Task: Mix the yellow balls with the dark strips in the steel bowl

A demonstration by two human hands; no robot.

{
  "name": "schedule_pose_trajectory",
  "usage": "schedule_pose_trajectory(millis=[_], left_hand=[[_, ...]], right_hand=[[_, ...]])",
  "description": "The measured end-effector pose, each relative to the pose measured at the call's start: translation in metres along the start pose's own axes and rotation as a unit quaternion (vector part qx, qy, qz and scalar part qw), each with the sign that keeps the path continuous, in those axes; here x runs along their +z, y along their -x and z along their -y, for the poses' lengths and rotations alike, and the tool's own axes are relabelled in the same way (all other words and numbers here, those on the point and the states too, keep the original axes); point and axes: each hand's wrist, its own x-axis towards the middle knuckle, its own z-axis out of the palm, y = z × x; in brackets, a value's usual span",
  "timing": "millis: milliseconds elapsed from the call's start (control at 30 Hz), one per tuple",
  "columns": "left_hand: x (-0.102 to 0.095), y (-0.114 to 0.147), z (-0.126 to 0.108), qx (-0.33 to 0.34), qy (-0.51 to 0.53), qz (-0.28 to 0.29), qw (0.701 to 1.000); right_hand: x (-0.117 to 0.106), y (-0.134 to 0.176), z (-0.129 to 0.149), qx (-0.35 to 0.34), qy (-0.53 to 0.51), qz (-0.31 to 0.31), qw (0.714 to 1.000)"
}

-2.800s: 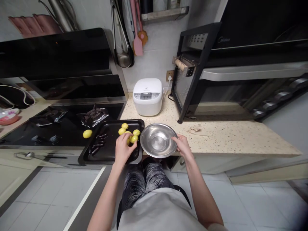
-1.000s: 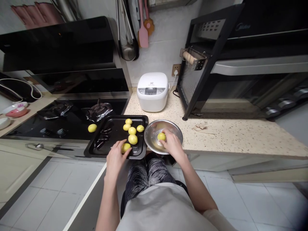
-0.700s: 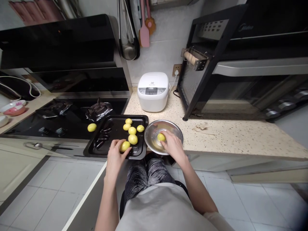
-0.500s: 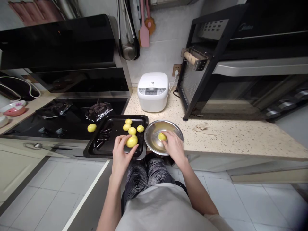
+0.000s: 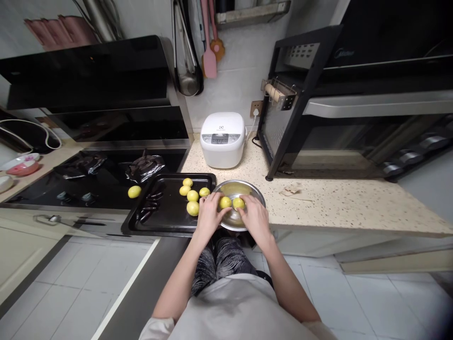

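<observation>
Over the metal bowl (image 5: 262, 196), both hands are close together. My left hand (image 5: 208, 215) has its fingers closed around a yellow lemon (image 5: 225, 202) on the bowl's left side. My right hand (image 5: 255, 215) grips a second lemon (image 5: 238, 203) by its side, inside the bowl. A small gap separates the two fruits. Left of the bowl lies a black baking tray (image 5: 170, 222), bearing several more lemons on its right half; the nearest lemon (image 5: 193, 208) sits just beside my left hand.
A single lemon (image 5: 134, 191) rests on the black stove (image 5: 109, 174) by the tray's left edge. Behind the bowl stands a white rice cooker (image 5: 222, 141). An oven (image 5: 336, 146) on the right and a crumpled scrap (image 5: 290, 190) occupy the speckled counter (image 5: 318, 203).
My left hand has moved right, from above the tray to the bowl, carrying a lemon. My right hand stays at the bowl with its lemon. The view has shifted slightly.
</observation>
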Motion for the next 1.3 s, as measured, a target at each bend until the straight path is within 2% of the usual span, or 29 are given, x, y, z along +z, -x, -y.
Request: schedule_pose_trajectory(millis=[167,300,433,567,733,833,1000,1167,1300], left_hand=[[-0.001,-0.005,-0.006,-0.004,-0.053,0.046,0.997],[0.0,-0.006,-0.008,-0.01,-0.066,0.051,0.996],[0.0,-0.002,-0.006,0.005,-0.039,0.013,0.999],[-0.009,0.012,0.004,0.01,0.02,-0.049,0.999],[-0.028,0.036,0.03,-0.041,0.012,-0.142,0.989],[-0.033,0.046,0.048,-0.077,-0.016,-0.139,0.987],[-0.025,0.051,0.065,-0.101,-0.023,-0.104,0.989],[-0.024,0.05,0.066,-0.108,-0.007,-0.115,0.987],[-0.034,0.051,0.052,-0.109,0.076,-0.166,0.977]], right_hand=[[0.0,-0.001,0.001,-0.005,-0.004,0.006,1.0],[0.001,-0.002,0.001,-0.012,-0.009,0.011,1.0],[0.002,-0.003,0.0,-0.01,-0.023,0.011,1.0],[0.003,-0.003,-0.002,-0.009,-0.031,0.002,0.999],[0.004,-0.002,-0.006,-0.028,-0.043,-0.002,0.999],[0.004,-0.002,-0.006,-0.037,-0.056,-0.005,0.998],[0.005,-0.003,-0.005,-0.03,-0.07,-0.021,0.997],[0.003,-0.001,-0.006,-0.045,-0.087,-0.016,0.995],[0.0,0.005,-0.008,-0.054,-0.1,-0.011,0.993]])
